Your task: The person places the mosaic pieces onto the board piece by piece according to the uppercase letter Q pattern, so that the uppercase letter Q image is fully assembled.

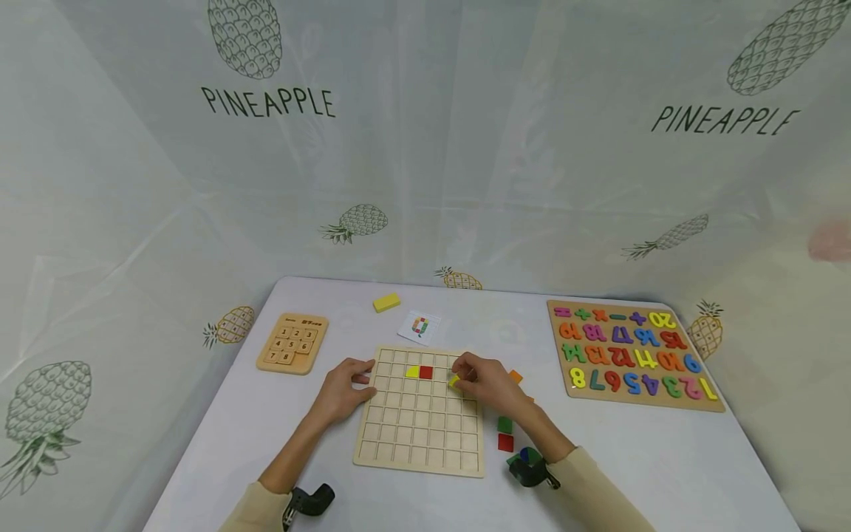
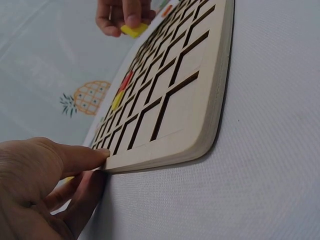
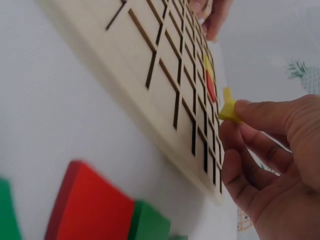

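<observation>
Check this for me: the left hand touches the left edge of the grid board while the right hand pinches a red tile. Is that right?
Not quite. The tile that the right hand pinches is yellow, not red, as the right wrist view shows. The left hand does touch the grid board at its left edge.

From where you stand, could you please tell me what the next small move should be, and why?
I would probably lower the held yellow tile into a bare cell near the red tile: the right hand pinches it over the grid board while the left hand touches the board's edge. The pattern card is too small to settle which cell.
</observation>
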`<action>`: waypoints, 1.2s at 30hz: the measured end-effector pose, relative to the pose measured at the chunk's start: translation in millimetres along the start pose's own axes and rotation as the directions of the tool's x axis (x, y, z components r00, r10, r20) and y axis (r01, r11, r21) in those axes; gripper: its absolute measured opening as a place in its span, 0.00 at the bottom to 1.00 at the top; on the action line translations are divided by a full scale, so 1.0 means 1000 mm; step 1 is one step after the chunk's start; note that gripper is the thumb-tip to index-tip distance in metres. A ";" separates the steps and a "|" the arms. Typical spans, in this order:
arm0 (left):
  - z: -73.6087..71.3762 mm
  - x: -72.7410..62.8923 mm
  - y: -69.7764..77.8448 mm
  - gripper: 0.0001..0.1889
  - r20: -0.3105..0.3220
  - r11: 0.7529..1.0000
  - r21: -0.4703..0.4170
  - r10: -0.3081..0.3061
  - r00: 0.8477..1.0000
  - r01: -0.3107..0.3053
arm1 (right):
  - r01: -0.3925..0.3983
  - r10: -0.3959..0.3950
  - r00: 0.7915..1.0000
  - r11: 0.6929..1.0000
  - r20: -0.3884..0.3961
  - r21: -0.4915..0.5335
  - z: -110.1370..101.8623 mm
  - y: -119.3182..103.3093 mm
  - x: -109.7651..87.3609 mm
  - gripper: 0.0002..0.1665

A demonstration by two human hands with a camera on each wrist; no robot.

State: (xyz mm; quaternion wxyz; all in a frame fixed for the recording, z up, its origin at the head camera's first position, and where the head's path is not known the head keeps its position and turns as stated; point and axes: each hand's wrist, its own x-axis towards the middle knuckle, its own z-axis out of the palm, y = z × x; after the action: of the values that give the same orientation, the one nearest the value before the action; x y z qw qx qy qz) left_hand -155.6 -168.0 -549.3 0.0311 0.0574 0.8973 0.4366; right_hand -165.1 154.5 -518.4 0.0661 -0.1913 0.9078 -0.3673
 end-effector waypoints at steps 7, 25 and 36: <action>0.000 0.001 -0.001 0.30 0.001 1.000 -0.002 0.004 1.000 -0.004 | -0.015 0.016 1.000 0.999 -0.015 0.029 0.005 -0.003 0.012 0.07; 0.001 0.001 -0.002 0.30 0.000 1.000 0.002 0.005 1.000 -0.005 | -0.032 0.031 0.998 0.999 -0.049 -0.023 0.021 -0.007 0.028 0.05; 0.000 0.001 -0.004 0.30 -0.002 1.000 -0.002 0.009 1.000 -0.009 | -0.006 0.003 0.999 0.998 -0.038 -0.068 0.025 -0.014 0.029 0.06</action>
State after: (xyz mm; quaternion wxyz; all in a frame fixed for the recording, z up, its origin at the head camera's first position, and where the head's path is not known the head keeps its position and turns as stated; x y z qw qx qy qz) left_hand -156.5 -169.9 -552.5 0.0284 0.0608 0.8965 0.4379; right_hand -181.5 117.8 -526.0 0.0432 -0.1844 0.9213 -0.3397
